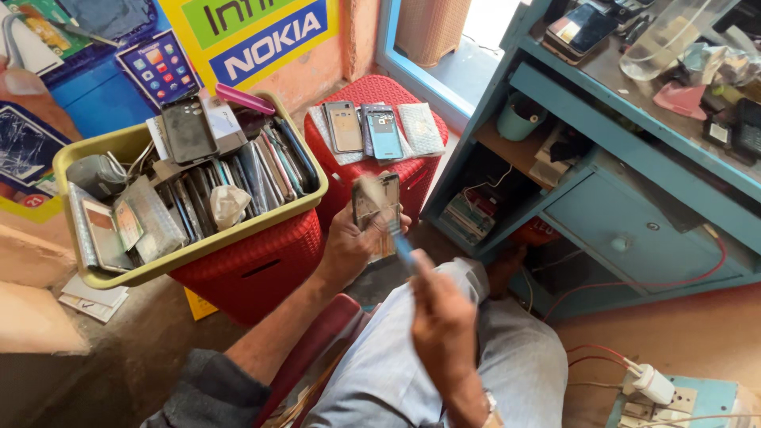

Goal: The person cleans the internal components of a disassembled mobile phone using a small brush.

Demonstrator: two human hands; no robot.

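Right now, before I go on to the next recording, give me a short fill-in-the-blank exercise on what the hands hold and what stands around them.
1. The left hand holds up a phone frame, and the right hand works on it with a ____.
2. The yellow tub full of phone parts rests on a ____ stool.
3. The phones laid out side by side rest on a second stool of the colour ____.
4. The cabinet with the drawer is painted ____.

Missing words: brush; red; red; blue
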